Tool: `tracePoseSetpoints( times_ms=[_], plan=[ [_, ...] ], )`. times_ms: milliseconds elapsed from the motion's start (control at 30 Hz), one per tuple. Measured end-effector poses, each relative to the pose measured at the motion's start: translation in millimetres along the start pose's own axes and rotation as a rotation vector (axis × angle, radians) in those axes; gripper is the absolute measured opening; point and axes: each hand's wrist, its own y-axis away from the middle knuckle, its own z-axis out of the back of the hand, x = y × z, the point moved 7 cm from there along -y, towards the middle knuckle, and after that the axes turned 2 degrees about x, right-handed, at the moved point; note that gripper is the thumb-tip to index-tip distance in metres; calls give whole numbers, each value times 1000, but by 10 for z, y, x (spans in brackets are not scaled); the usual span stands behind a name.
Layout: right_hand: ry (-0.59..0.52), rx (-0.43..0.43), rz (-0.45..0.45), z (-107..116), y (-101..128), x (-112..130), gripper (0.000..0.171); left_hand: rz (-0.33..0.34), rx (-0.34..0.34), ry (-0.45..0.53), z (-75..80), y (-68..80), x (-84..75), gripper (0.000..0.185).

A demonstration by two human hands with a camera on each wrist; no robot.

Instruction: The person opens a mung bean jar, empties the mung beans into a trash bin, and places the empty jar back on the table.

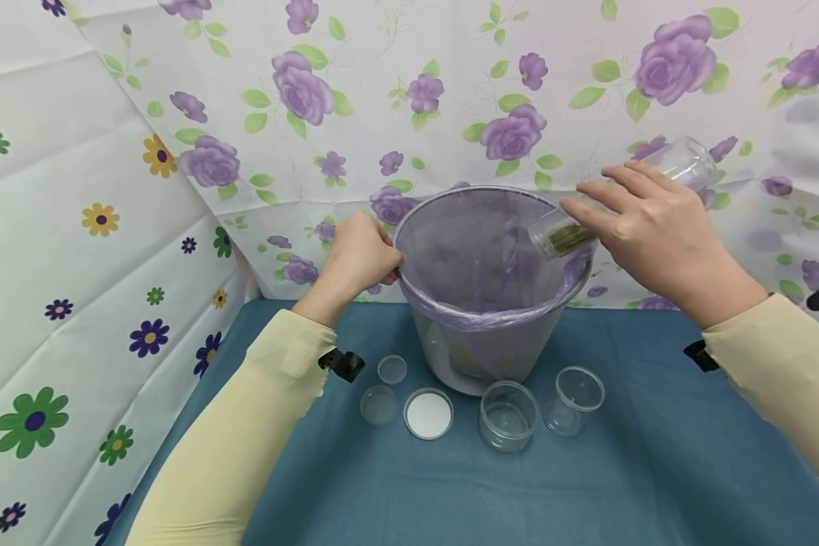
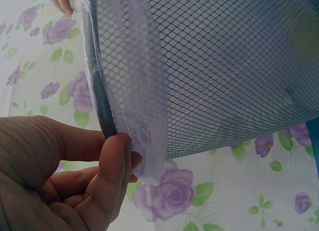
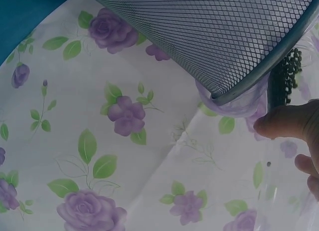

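A mesh wastebasket (image 1: 450, 345) is lined with a thin purple plastic bag (image 1: 478, 318) folded over its rim. On the basket's left side, my left hand (image 1: 358, 254) pinches the rim and liner between thumb and fingers (image 2: 115, 156). My right hand (image 1: 655, 227) holds a clear jar (image 1: 685, 163) on its side, its lower end over the basket's right rim. Small dark green beans (image 1: 568, 239) lie gathered in that lower end. In the right wrist view the beans (image 3: 290, 74) show as little round grains, beside the thumb (image 3: 279, 122).
On the blue cloth (image 1: 409, 493), before the basket, stand a wide clear jar (image 1: 508, 436) and a taller clear jar (image 1: 565, 417). Left of them lie a white-centred lid (image 1: 428, 414) and two clear lids (image 1: 392, 369). A flowered sheet (image 1: 382, 98) hangs behind.
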Motion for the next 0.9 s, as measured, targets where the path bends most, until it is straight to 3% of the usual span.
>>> tracePoseSetpoints(
  times_ms=[467,900],
  plan=[
    [8,-5,14,-6,-39,29,52,25,11,8,-13,-4,22,25],
    [19,6,21,-51,-45,38,50,-14,-11,-4,5,2,-2,26]
  ],
)
